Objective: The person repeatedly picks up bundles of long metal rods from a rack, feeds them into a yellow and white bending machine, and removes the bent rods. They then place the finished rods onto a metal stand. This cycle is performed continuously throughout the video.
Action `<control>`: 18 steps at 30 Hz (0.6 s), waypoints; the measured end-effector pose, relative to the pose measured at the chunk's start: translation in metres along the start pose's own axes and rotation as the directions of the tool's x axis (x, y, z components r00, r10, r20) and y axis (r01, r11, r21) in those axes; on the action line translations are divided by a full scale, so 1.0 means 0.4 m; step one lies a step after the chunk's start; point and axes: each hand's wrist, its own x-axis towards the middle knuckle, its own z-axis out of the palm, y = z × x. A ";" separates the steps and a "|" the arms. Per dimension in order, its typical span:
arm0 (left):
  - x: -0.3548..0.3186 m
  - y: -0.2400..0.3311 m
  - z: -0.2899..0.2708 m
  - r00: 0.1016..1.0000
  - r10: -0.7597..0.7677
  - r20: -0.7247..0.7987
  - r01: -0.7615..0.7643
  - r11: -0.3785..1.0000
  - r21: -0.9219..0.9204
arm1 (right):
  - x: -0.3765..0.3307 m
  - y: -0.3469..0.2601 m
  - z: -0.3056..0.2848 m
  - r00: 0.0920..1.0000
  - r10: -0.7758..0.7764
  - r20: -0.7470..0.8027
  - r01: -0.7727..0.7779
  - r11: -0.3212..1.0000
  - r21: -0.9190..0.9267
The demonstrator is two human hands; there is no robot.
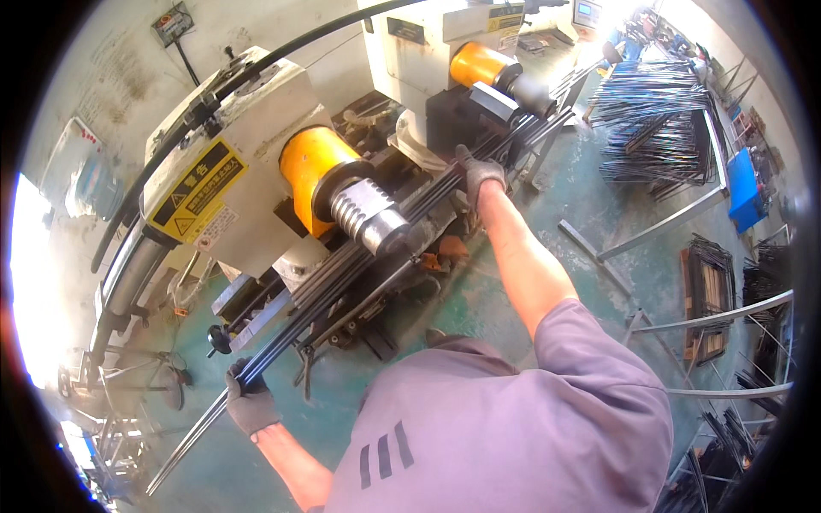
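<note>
A bundle of several long thin metal rods (299, 325) runs slantwise from the lower left to the upper right, along the front of a white machine (256, 128). My left hand (248, 402), in a grey glove, is closed round the rods near their lower left end, which sticks out beyond it. Farther up, my right hand (482, 177), also gloved, grips the same bundle with its thumb on top; its other fingers are partly hidden. Between my hands, the machine's orange collar (316, 167) and ridged steel head (369, 215) stand just above the rods.
A second machine with an orange collar (479, 64) stands farther along. Heaped metal rods (650, 120) lie on a rack at the upper right, beside a blue bin (746, 190). Curved metal rails (727, 318) stand to my right. A black cable (291, 43) arches over the machines.
</note>
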 end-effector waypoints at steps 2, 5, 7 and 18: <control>0.033 -0.047 -0.008 0.996 -0.001 -0.086 0.004 0.999 0.036 | -0.147 -0.087 0.057 0.958 0.283 -0.051 -0.279 0.957 0.073; 0.018 -0.124 0.093 0.984 -0.065 -0.165 0.075 0.996 0.056 | 0.008 0.122 0.031 0.996 -0.004 0.092 0.006 1.000 -0.019; -0.011 -0.132 0.137 0.981 -0.087 -0.173 0.094 0.995 0.036 | -0.026 0.084 0.044 0.997 0.028 0.070 -0.038 0.988 0.149; 0.161 -0.033 -0.006 0.985 0.056 -0.161 -0.059 0.998 -0.017 | 0.115 0.023 0.022 0.998 0.051 -0.037 -0.035 0.932 0.360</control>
